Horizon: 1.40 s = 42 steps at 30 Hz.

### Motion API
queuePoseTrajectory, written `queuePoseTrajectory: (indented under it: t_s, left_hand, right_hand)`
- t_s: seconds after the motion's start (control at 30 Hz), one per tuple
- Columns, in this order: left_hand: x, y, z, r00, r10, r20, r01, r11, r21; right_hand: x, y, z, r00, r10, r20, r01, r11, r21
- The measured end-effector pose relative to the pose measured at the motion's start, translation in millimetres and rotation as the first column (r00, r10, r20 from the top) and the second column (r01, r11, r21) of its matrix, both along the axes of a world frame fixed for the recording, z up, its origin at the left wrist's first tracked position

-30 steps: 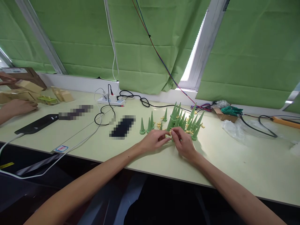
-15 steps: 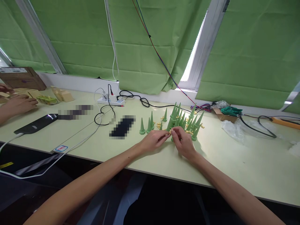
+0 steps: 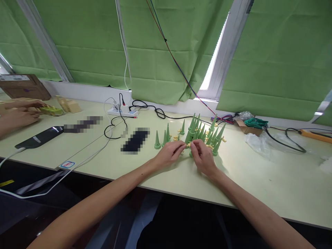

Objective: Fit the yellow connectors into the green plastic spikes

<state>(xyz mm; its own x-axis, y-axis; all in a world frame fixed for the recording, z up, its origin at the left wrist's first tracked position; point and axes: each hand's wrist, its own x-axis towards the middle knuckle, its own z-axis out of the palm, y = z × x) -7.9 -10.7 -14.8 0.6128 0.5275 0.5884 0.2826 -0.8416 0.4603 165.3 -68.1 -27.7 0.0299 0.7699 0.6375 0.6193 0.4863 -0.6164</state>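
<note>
My right hand (image 3: 203, 157) pinches a small yellow piece (image 3: 188, 144) at its fingertips, in front of a cluster of green cones. Just left of it is my left hand (image 3: 169, 153), its thumb and fingers closed together; whatever they hold is too small or hidden to name. Several green cones (image 3: 192, 126) with round bases stand packed behind my hands, some with yellow pieces on them. A few separate cones (image 3: 157, 141) stand to the left. Small loose yellow pieces (image 3: 175, 138) lie among the cones, partly hidden behind my left hand.
A blurred dark object (image 3: 135, 140) lies left of the cones. Behind it are a white power strip (image 3: 123, 110) and cables. At right sit a small cardboard box (image 3: 247, 127) and clear plastic bags (image 3: 258, 143). Another person's hands (image 3: 19, 116) work at far left.
My left fingertips have drawn slightly left, away from my right hand, so the yellow piece shows between them. At far left, the other person's hands have shifted.
</note>
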Motion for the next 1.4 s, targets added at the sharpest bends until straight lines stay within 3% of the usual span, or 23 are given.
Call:
queuePoseTrajectory:
  t_s: [0.33,0.83,1.17,1.4]
  left_hand:
    - [0.8,0.2,2.8,1.000,-0.011,0.012,0.012,0.998,-0.067]
    - [1.2,2.8,2.0,0.981,0.139,0.138,-0.125,0.986,-0.108]
    - [1.2,2.0,2.1,0.953,0.182,0.243,-0.148,0.977,-0.152]
    - [4.0,3.9,0.2,0.955,0.232,0.184,-0.184,0.952,-0.244]
  right_hand:
    - [-1.7,-1.8,3.3,0.999,0.024,0.036,-0.025,1.000,0.002]
    - [-1.0,1.0,0.7,0.999,0.016,0.045,-0.017,1.000,0.022]
    - [-1.2,1.0,0.2,0.998,-0.006,0.060,0.003,0.999,0.043]
    - [-0.3,3.6,-0.7,0.996,-0.049,0.072,0.042,0.995,0.085]
